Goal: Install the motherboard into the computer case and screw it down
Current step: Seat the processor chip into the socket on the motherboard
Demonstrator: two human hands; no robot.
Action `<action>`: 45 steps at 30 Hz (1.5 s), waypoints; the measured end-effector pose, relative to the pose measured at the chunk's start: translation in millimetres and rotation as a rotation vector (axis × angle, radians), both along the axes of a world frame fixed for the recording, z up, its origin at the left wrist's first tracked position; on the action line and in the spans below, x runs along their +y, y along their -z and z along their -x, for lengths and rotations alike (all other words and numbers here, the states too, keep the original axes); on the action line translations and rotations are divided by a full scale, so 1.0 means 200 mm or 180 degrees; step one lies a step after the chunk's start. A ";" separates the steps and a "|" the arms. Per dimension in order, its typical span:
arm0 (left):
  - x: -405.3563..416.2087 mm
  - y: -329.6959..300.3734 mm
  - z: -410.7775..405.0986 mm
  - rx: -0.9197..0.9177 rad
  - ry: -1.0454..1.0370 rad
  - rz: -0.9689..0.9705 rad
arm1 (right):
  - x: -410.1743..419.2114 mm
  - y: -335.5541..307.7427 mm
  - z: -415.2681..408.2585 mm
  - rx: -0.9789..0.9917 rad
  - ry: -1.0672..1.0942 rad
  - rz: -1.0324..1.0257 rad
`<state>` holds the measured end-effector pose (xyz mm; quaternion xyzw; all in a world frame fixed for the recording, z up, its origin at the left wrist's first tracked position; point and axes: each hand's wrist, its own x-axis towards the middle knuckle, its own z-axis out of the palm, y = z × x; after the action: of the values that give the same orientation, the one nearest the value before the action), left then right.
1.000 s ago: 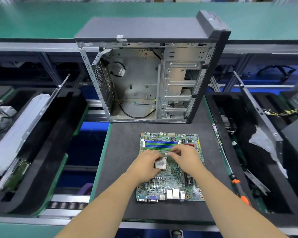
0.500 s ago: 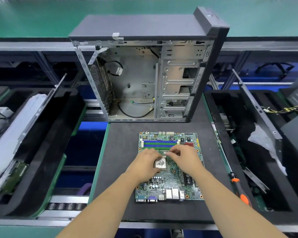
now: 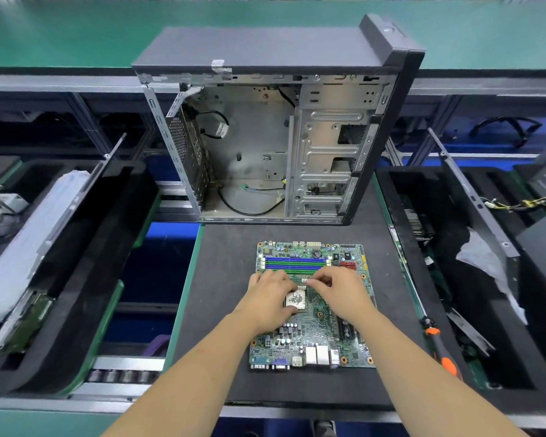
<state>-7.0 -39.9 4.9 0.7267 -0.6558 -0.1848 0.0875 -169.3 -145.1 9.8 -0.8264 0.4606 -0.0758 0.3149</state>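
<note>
Change: your hands have barely shifted since a second ago; both stay on the board's middle.
Computer case (image 3: 275,146): stands open at the far end of the black mat (image 3: 221,279), well apart from the board.
Motherboard (image 3: 312,335): lies flat on the mat, near you, ports toward you.
Left hand (image 3: 270,299): your curled fingers rest beside the CPU (image 3: 295,300); whether they clamp anything, you cannot tell.
Right hand (image 3: 344,293): your fingertips pinch together at the socket's far edge.
Screwdriver (image 3: 440,351): lies right of the board, untouched.
</note>
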 end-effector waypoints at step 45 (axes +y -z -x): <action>0.08 0.05 -0.07 -0.0124 -0.0189 0.0563 | 0.05 0.04 0.01 -0.0162 0.0030 -0.0264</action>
<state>6.9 -23.4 -5.6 0.7387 -0.6493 -0.1093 0.1440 -170.5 -134.5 2.1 -0.8083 0.4590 -0.0791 0.3601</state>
